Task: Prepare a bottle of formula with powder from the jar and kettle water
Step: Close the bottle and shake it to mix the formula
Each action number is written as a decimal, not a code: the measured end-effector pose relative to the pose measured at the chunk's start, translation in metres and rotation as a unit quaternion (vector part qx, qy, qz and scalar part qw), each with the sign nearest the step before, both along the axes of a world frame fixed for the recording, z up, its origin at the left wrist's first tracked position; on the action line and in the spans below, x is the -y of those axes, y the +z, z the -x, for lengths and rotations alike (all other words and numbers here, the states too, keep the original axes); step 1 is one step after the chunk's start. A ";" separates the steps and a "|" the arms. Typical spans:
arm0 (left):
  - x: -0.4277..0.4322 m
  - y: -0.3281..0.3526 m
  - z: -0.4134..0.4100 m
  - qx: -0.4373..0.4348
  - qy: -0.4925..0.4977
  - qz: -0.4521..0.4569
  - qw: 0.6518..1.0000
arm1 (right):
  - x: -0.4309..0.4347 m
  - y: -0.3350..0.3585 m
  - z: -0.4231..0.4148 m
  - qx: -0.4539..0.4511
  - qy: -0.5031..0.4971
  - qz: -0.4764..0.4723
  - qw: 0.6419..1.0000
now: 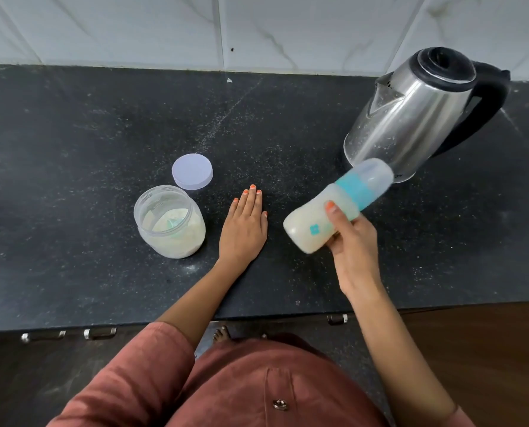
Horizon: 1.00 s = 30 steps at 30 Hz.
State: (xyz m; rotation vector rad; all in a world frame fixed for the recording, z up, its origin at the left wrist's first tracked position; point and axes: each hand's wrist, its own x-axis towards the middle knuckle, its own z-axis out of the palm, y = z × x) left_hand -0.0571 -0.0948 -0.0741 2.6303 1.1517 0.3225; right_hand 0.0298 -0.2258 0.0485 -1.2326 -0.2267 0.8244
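Shiny steel kettle (417, 115); clear plastic jar (170, 221); speckled stone counter (87, 149).

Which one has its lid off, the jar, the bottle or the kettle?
The powder jar: its mouth is open and its lid lies beside it. The bottle in the right hand is capped, and the kettle is closed.

Colours on the black speckled worktop (72, 149)

Bottle (334, 211) milky cream, teal collar; jar (170, 223) clear, pale powder; lid (192, 171) lilac; kettle (417, 109) steel, black handle.
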 end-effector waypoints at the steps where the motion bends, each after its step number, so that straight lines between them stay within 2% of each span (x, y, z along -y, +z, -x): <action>1: 0.000 0.000 0.000 -0.001 0.000 0.000 1.000 | -0.002 -0.002 -0.001 -0.008 -0.033 -0.009 0.999; 3: 0.000 0.001 0.000 -0.006 -0.004 0.002 1.000 | -0.002 -0.005 0.004 0.026 -0.010 0.004 1.000; 6: -0.001 0.000 0.000 -0.016 -0.007 0.004 1.000 | 0.007 -0.009 0.014 0.113 0.149 0.064 0.980; 7: -0.001 0.000 0.000 -0.016 -0.006 0.005 1.000 | 0.010 -0.009 0.014 0.127 0.171 0.070 0.975; 9: 0.000 0.001 0.000 -0.010 -0.003 0.002 1.000 | 0.008 -0.006 0.009 0.096 0.138 0.039 0.985; 11: 0.000 0.001 0.000 -0.003 -0.003 0.002 1.000 | 0.003 -0.004 0.003 0.014 0.047 -0.009 0.999; 13: 0.000 0.001 0.000 -0.002 -0.005 0.004 1.000 | -0.001 -0.005 0.001 -0.024 -0.006 -0.013 1.000; 15: 0.000 0.002 0.000 -0.002 -0.007 0.006 1.000 | 0.002 -0.007 0.006 0.005 0.047 0.030 0.998; 17: 0.000 0.001 0.000 -0.004 -0.005 0.006 1.000 | 0.011 -0.011 0.011 0.075 0.142 0.087 0.983; 19: 0.000 0.001 0.000 -0.004 -0.004 0.005 1.000 | 0.015 -0.012 0.008 0.113 0.171 0.105 0.973; 21: 0.000 0.001 0.000 -0.002 -0.004 0.004 1.000 | 0.012 -0.007 0.001 0.063 0.121 0.056 0.989; 23: 0.000 0.001 0.000 -0.001 -0.002 0.003 1.000 | 0.006 -0.006 -0.006 -0.005 0.029 0.009 1.000; 25: 0.001 0.002 0.000 -0.005 -0.002 0.001 1.000 | 0.002 -0.006 -0.001 -0.007 -0.014 0.009 1.000; 27: 0.000 0.002 0.000 -0.012 -0.004 0.003 1.000 | 0.004 -0.008 0.011 0.056 0.053 0.051 0.996; 29: 0.000 0.002 0.000 -0.021 -0.007 0.008 1.000 | 0.010 -0.010 0.020 0.120 0.156 0.083 0.977; 30: 0.000 0.002 0.000 -0.023 -0.009 0.010 1.000 | 0.011 -0.010 0.020 0.134 0.176 0.089 0.971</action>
